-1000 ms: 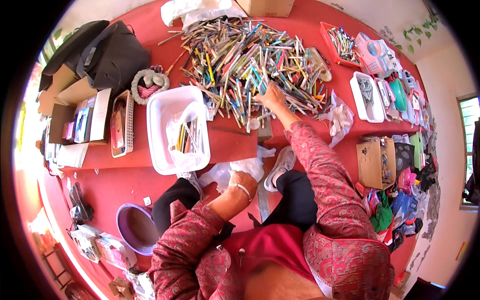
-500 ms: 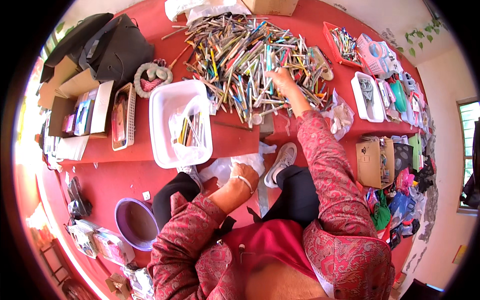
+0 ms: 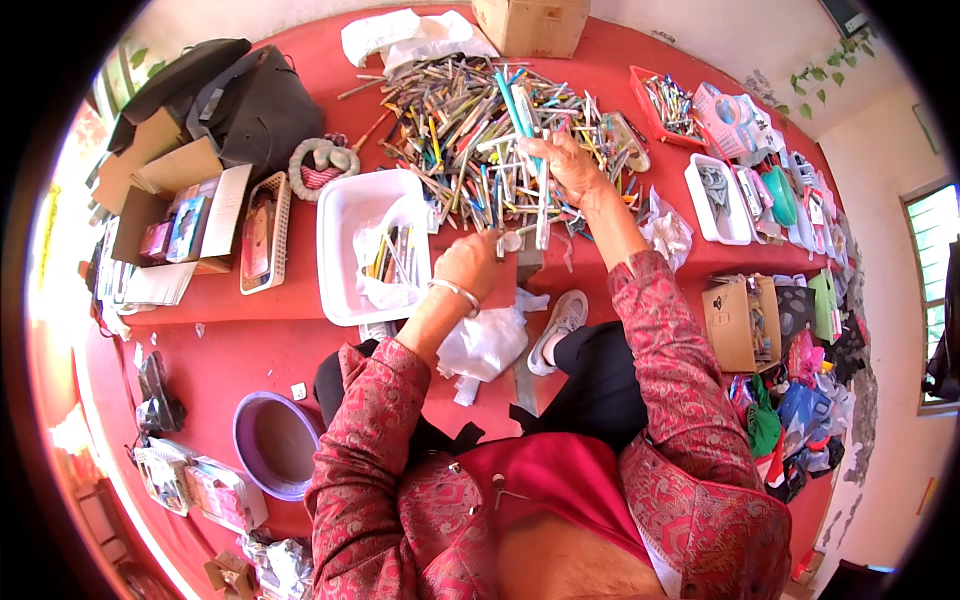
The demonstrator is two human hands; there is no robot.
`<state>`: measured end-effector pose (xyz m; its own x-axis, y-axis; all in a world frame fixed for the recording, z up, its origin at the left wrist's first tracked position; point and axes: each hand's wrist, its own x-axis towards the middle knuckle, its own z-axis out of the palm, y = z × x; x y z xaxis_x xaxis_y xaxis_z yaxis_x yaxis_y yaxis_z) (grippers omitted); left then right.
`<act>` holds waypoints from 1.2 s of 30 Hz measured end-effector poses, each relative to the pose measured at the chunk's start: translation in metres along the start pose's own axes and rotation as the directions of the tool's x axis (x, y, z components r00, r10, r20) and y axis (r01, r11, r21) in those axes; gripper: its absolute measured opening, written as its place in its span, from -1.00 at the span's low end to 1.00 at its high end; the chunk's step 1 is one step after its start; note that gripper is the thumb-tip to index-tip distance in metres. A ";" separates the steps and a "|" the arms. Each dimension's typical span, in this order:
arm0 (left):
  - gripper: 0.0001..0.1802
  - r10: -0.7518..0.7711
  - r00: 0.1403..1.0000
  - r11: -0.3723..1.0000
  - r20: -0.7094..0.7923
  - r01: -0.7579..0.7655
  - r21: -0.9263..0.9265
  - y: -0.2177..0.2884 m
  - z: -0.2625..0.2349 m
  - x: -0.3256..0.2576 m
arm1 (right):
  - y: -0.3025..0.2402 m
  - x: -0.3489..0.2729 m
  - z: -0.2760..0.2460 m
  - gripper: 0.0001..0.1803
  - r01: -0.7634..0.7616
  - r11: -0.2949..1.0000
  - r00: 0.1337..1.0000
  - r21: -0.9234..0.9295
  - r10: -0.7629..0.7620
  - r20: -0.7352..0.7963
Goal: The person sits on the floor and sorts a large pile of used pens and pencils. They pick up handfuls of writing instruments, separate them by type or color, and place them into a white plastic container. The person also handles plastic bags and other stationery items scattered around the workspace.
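Observation:
A big heap of pens and pencils (image 3: 480,130) covers the raised red platform (image 3: 250,300) in front of me. My right hand (image 3: 570,165) is lifted over the heap's right side and grips a white pen (image 3: 540,195) that points down toward me. My left hand (image 3: 468,262), with a bangle on the wrist, hovers at the heap's near edge with curled fingers close to the pen's lower end; what it holds is unclear. Just left of it stands a white rectangular tub (image 3: 355,240) with a few pens and a plastic bag inside.
Black bags (image 3: 230,95), open cardboard boxes (image 3: 160,210) and a narrow basket (image 3: 262,235) crowd the left. A cardboard box (image 3: 530,22) stands at the far edge. Red and white trays (image 3: 715,190) of small items line the right. A purple bowl (image 3: 272,440) sits on the lower floor.
My right hand has lifted a white pen out of the heap. My left hand rose from my lap up to the platform edge near the pen.

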<state>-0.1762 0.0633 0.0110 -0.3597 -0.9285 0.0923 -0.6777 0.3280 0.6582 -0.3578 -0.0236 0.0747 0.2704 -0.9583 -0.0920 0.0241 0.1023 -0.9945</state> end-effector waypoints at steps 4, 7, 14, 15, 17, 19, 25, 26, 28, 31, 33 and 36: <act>-0.56 -0.248 0.859 0.923 -0.447 0.069 -0.378 -0.004 -0.027 0.001 | -0.012 -0.036 0.033 -0.76 0.120 0.991 0.990 0.066 -0.124 0.061; -0.33 -0.114 0.666 0.986 -0.737 -0.014 -0.165 0.013 -0.064 -0.013 | -0.019 -0.068 0.062 -0.80 0.136 0.981 0.987 0.141 -0.146 0.064; -0.86 0.204 0.836 0.967 -0.509 -0.092 0.237 0.004 -0.067 -0.028 | -0.008 -0.090 0.110 -0.78 0.070 0.990 0.979 0.120 -0.091 0.184; -0.86 0.148 0.862 0.978 -0.485 -0.054 0.204 0.006 -0.065 -0.030 | -0.005 -0.088 0.109 -0.79 0.031 0.989 0.979 0.144 -0.059 0.194; -0.84 0.049 0.914 0.977 -0.402 0.040 0.209 -0.004 -0.058 -0.028 | -0.001 -0.085 0.102 -0.79 -0.054 0.972 0.977 0.230 0.004 0.213; -0.82 -0.052 0.954 0.945 -0.294 0.142 0.296 -0.031 -0.049 -0.025 | -0.001 -0.081 0.096 -0.81 -0.099 0.934 0.976 0.342 0.024 0.218; -0.70 -0.251 0.919 0.105 0.302 0.337 -0.936 -0.034 -0.052 -0.038 | -0.001 -0.080 0.090 -0.84 -0.120 0.964 0.981 0.238 0.078 0.180; -0.69 -0.156 0.916 -0.173 0.369 0.342 -0.923 -0.032 -0.053 -0.039 | 0.004 -0.077 0.086 -0.82 -0.139 0.964 0.955 0.226 0.070 0.288; -0.68 -0.132 0.948 -0.265 0.289 0.247 -0.932 -0.035 -0.049 -0.040 | -0.001 -0.081 0.108 -0.77 -0.167 0.970 0.935 0.177 0.099 0.342; -0.77 -0.156 0.959 -0.026 0.236 0.235 -0.972 -0.017 -0.052 -0.040 | 0.008 -0.079 0.118 -0.72 -0.072 0.994 0.940 -0.087 0.097 0.328; -0.78 -0.179 0.948 -0.013 0.262 0.263 -0.965 -0.019 -0.047 -0.035 | 0.020 -0.077 0.121 -0.75 -0.054 0.984 0.956 -0.170 0.100 0.274; -0.79 -0.271 0.914 -0.148 0.302 0.271 -0.951 -0.017 -0.047 -0.034 | 0.014 -0.076 0.124 -0.76 -0.139 0.954 0.945 -0.267 0.209 0.253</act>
<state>-0.1223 0.0813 0.0320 -0.3391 -0.8848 -0.3197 0.6131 -0.4656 0.6382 -0.2585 0.0835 0.0743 0.5041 -0.8165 -0.2816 -0.2716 0.1597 -0.9491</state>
